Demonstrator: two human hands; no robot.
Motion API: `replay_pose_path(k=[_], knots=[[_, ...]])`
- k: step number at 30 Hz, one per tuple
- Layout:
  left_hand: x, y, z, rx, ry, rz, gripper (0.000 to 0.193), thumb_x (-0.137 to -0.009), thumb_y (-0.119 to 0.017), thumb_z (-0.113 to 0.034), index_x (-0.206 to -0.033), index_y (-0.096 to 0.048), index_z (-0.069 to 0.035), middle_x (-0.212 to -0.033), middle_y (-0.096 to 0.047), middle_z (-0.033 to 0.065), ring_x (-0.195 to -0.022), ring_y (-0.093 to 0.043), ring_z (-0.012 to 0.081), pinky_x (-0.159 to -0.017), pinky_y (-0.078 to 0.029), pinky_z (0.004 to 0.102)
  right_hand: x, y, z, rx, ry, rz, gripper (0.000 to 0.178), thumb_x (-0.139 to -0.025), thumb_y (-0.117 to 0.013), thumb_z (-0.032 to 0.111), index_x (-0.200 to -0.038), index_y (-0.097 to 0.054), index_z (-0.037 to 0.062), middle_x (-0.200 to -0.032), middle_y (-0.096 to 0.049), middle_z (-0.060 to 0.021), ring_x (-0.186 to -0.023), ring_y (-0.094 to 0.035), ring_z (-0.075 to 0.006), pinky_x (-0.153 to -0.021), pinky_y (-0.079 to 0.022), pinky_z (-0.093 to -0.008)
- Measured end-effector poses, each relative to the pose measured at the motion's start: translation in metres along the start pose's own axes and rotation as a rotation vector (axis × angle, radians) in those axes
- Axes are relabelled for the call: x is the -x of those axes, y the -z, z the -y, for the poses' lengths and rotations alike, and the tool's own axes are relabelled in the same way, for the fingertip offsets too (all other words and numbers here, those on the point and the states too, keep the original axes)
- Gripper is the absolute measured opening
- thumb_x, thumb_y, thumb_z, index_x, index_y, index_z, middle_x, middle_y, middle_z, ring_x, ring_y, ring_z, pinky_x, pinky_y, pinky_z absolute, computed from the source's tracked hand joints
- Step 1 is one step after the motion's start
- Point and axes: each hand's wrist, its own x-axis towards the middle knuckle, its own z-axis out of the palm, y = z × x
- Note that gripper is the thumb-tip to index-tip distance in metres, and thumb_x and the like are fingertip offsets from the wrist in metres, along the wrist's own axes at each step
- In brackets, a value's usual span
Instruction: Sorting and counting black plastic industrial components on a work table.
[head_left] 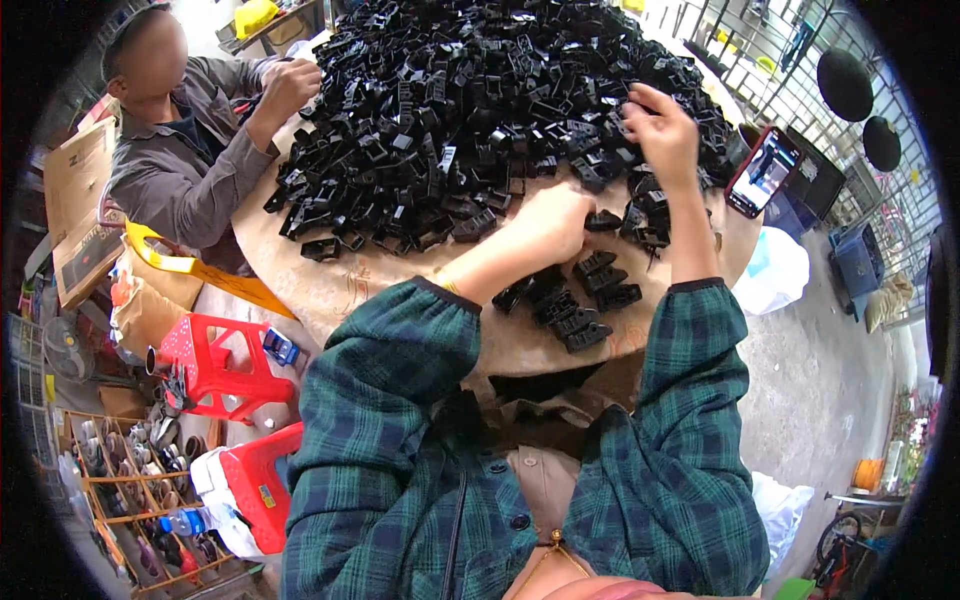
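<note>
A big heap of small black plastic parts (470,110) covers a round wooden table (370,285). My left hand (548,222) rests closed at the near edge of the heap, next to a loose black part (602,220). What it holds is hidden. My right hand (662,132) is raised over the right side of the heap with fingers curled, pinching at black parts. A short row of assembled black parts (575,298) lies on the table just in front of me, between my green plaid sleeves.
Another person in a grey jacket (190,160) sits at the table's left, a hand (290,85) at the heap. A phone (762,172) lies at the right edge. Red plastic stools (215,365) and cardboard stand left. A white bag (775,270) sits right.
</note>
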Motion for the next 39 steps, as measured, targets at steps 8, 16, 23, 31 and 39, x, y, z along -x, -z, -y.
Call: replay_pose_path(k=[8,16,23,31,39], knots=[[0.014,0.004,-0.012,0.176,-0.016,-0.29,0.019,-0.073,-0.061,-0.009,-0.09,-0.061,-0.001,-0.086,-0.059,0.0179,-0.084,-0.057,0.0358,-0.076,-0.047,0.0396,-0.043,0.05,-0.044,0.613,0.027,0.02,0.025,-0.075,-0.063,0.023,-0.094,-0.067,0.0075,-0.087,-0.067,-0.0107,-0.08,-0.064,-0.0226,-0.073,-0.049,-0.0311],[0.005,0.033,0.012,1.315,0.357,-0.258,0.034,-0.086,-0.046,0.001,-0.12,-0.043,0.004,-0.104,-0.055,0.0143,-0.082,-0.063,0.0232,-0.075,-0.054,0.0328,-0.062,0.004,-0.033,1.147,-0.261,0.361,0.043,-0.071,-0.067,0.027,-0.112,-0.059,0.0158,-0.111,-0.06,-0.0098,-0.104,-0.056,-0.0262,-0.088,-0.046,-0.0373],[0.0,0.039,0.029,1.797,0.301,-0.364,0.04,-0.079,-0.052,0.011,-0.117,-0.041,0.004,-0.101,-0.053,0.0138,-0.085,-0.061,0.0237,-0.081,-0.052,0.0318,-0.072,-0.019,-0.027,1.215,-0.303,0.415,0.03,-0.076,-0.053,0.011,-0.104,-0.063,0.0057,-0.109,-0.06,-0.0169,-0.102,-0.058,-0.0298,-0.085,-0.047,-0.0386],[-0.002,0.047,0.03,1.557,0.215,-0.437,0.02,-0.088,-0.056,-0.014,-0.1,-0.052,0.001,-0.091,-0.061,0.012,-0.075,-0.062,0.0177,-0.066,-0.052,0.0258,-0.025,-0.011,0.022,0.011,0.001,0.239,0.036,-0.077,-0.063,0.009,-0.112,-0.058,0.0034,-0.096,-0.061,-0.0056,-0.079,-0.058,-0.0118,-0.071,-0.049,-0.0235],[0.004,0.057,0.026,1.654,0.15,-0.306,0.023,-0.094,-0.043,-0.019,-0.108,-0.049,-0.001,-0.094,-0.061,0.0128,-0.074,-0.062,0.0193,-0.065,-0.052,0.0295,0.031,-0.039,0.075,-0.431,-0.013,0.318,0.034,-0.084,-0.057,0.004,-0.118,-0.051,0.0011,-0.09,-0.061,-0.0037,-0.079,-0.059,-0.0091,-0.071,-0.051,-0.0225]])
